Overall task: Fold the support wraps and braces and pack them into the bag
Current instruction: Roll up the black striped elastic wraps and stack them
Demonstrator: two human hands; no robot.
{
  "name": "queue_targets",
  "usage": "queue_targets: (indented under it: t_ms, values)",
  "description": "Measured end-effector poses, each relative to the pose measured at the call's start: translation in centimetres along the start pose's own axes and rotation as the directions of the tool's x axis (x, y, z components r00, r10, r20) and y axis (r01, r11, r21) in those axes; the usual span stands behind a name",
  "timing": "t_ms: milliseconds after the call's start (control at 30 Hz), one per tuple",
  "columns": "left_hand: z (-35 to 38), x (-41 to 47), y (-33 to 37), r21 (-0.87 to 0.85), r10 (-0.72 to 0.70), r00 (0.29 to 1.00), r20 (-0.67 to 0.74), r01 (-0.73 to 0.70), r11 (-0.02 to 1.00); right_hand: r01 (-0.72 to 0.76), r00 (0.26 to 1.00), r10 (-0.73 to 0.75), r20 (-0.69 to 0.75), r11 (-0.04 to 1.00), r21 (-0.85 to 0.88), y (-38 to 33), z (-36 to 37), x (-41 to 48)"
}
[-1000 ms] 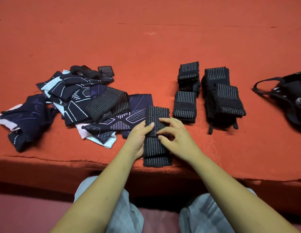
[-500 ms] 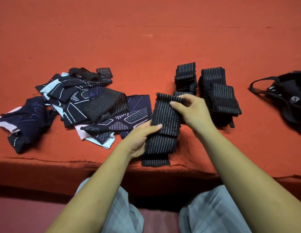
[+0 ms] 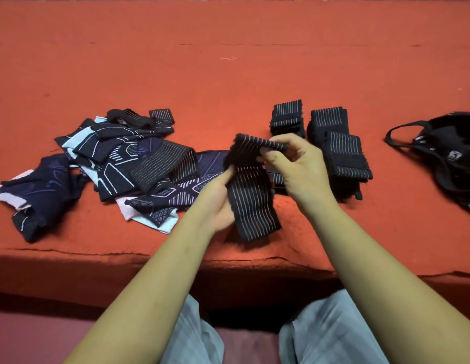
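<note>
Nearest to us, a person's knees in pale grey trousers (image 3: 197,337) sat below the front edge of the desk (image 3: 254,85), which was covered in red-orange cloth. Two bare forearms reached up over that edge. The left hand (image 3: 215,203) held the left edge of a black wrap (image 3: 251,203) with thin white stripes, its grip clamped on the cloth with the fingers tucked behind it. The right hand (image 3: 302,169), just beyond and to the right, pinched the upper end of the same wrap between thumb and fingers, its grip also clamped on it. That upper end was bent over toward the right. The wrap was raised between the two hands, near the middle of the front edge. Its lower end hung close to the cloth, and we could not tell whether it touched. To the left lay a loose pile (image 3: 118,164) of unfolded braces in dark blue, black and white, overlapping one another. Behind the right hand stood a narrow stack (image 3: 287,118) of folded striped wraps, with a wider stack (image 3: 342,153) just to its right. Well apart at the far right lay a black bag (image 3: 449,156), its strap looped toward the stacks. Farther back, a scrap of thread (image 3: 228,58) lay on the bare cloth.
</note>
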State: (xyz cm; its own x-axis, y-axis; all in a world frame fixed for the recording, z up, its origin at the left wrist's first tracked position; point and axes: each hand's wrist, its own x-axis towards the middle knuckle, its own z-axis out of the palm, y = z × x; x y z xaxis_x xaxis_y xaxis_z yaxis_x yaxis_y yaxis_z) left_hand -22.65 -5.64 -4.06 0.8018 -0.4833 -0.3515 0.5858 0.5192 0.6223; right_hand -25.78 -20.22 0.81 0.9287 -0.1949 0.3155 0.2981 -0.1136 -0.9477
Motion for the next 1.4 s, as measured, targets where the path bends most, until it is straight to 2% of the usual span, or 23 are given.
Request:
queue_targets:
  t_ms: [133,333,433,633,767,967,1100,1200,1300,1400]
  values:
    - [-0.2,0.4,0.7,-0.097,0.057,0.996,-0.075,-0.064,0.993,-0.006,0.997,0.009,0.070,0.999,-0.033,2.2,0.1,-1.9]
    - [-1.1,1.0,0.6,-0.049,0.094,0.959,-0.267,-0.111,0.993,-0.094,0.983,0.110,0.149,0.989,-0.115,5.6,0.0,-4.3]
    - [-1.3,1.2,0.3,-0.013,0.123,0.943,-0.308,-0.134,0.991,-0.128,0.969,0.144,0.200,0.988,-0.089,5.7,0.0,-4.9]
    - [-1.6,1.6,0.6,-0.043,0.102,0.931,-0.351,-0.125,0.991,-0.145,0.962,0.170,0.214,0.981,-0.129,6.2,-0.3,-5.5]
    - [-1.9,1.9,0.8,-0.019,0.106,0.928,-0.356,-0.121,0.993,-0.298,0.925,0.303,0.231,0.953,-0.057,6.7,-0.5,-6.1]
    - [-2.7,2.7,-0.4,-0.040,0.138,0.892,-0.430,-0.171,0.984,-0.420,0.876,0.411,0.253,0.907,-0.021,7.9,-0.1,-7.0]
    - [-3.4,3.1,-1.1,-0.038,0.183,0.878,-0.442,-0.222,0.974,-0.443,0.863,0.425,0.272,0.897,0.003,8.1,-0.2,-7.1]
    - [-3.2,3.0,-1.3,-0.027,0.196,0.902,-0.384,-0.223,0.974,-0.460,0.863,0.430,0.265,0.886,0.062,8.1,-0.1,-7.3]
    - [-3.4,3.4,-1.7,0.173,0.230,0.927,-0.298,-0.185,0.967,-0.452,0.878,0.426,0.220,0.889,0.080,8.1,0.1,-7.1]
    - [-3.5,3.8,-2.2,0.337,0.337,0.917,-0.214,-0.255,0.906,-0.400,0.901,0.392,0.184,0.916,0.010,8.3,0.0,-7.0]
